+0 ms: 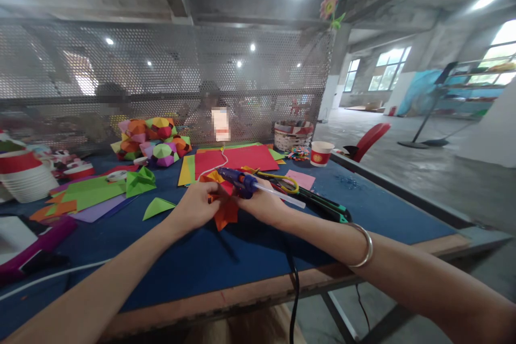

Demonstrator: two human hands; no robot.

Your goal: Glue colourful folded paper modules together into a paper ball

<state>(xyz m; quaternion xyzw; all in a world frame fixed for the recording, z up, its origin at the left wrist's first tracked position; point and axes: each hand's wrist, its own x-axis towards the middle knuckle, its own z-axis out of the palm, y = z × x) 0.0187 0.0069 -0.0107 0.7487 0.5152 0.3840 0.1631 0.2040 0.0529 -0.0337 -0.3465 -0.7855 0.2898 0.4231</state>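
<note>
My left hand (196,205) pinches an orange folded paper piece (226,216) in front of me, its fingers closed at the paper's left side. In my right hand (264,203) is a blue hot glue gun (238,180), its nozzle pointing left over the paper. A clear glue stick (284,195) sticks out of the gun's back end. My right fingers are partly hidden behind the gun, and I cannot tell whether they also touch the paper. Just beyond both hands lie red paper sheets (250,157) and yellow-handled scissors (288,183).
A green-and-black cutter (328,207) lies right of my right hand. Green folded pieces (159,207) and loose paper (91,196) are on the left. Colourful paper balls (163,153), a woven basket (292,136), a paper cup (321,155) and a propped phone (220,124) stand farther back. A black cord (295,290) hangs over the front edge.
</note>
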